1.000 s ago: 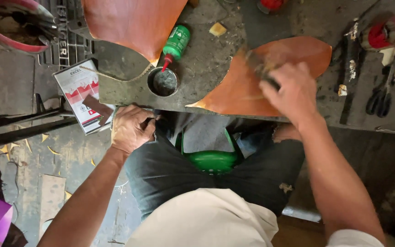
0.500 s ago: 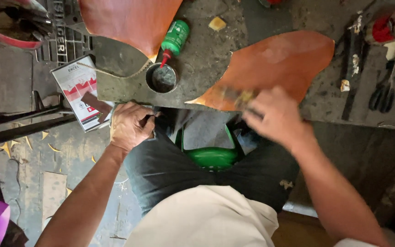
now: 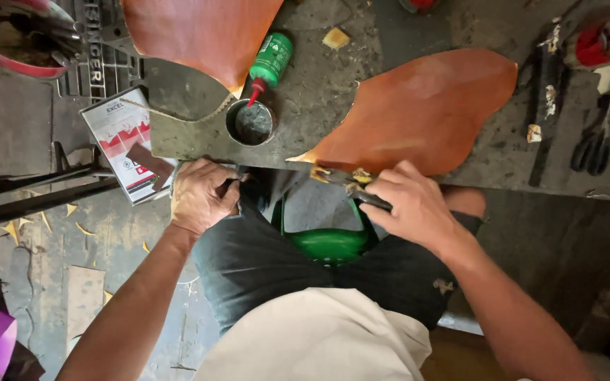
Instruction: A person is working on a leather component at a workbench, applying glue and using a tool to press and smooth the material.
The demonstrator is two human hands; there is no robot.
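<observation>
A brown leather piece (image 3: pixel 425 109) lies on the dark worktable (image 3: pixel 333 77), its near tip at the table's front edge. My right hand (image 3: pixel 407 208) grips a glue-smeared brush (image 3: pixel 340 178) whose tip rests at that tip of the leather. My left hand (image 3: pixel 199 194) is closed around a small dark object at the table's front edge, below a round glue tin (image 3: pixel 250 123). A green bottle with a red nozzle (image 3: pixel 270 62) lies pointing into the tin. A second brown leather piece (image 3: pixel 199 35) lies at the top left.
A red bowl of tools (image 3: pixel 15 39) sits top left, a printed box (image 3: pixel 125 141) beside the table. Scissors (image 3: pixel 594 144) and hand tools (image 3: pixel 541 92) lie at the right. A green stool (image 3: pixel 326 243) is between my knees. Leather scraps litter the floor (image 3: pixel 44 233).
My right hand has pulled the brush from the middle of the leather piece back toward me, down to its near tip at the table edge. My left hand has stayed put.
</observation>
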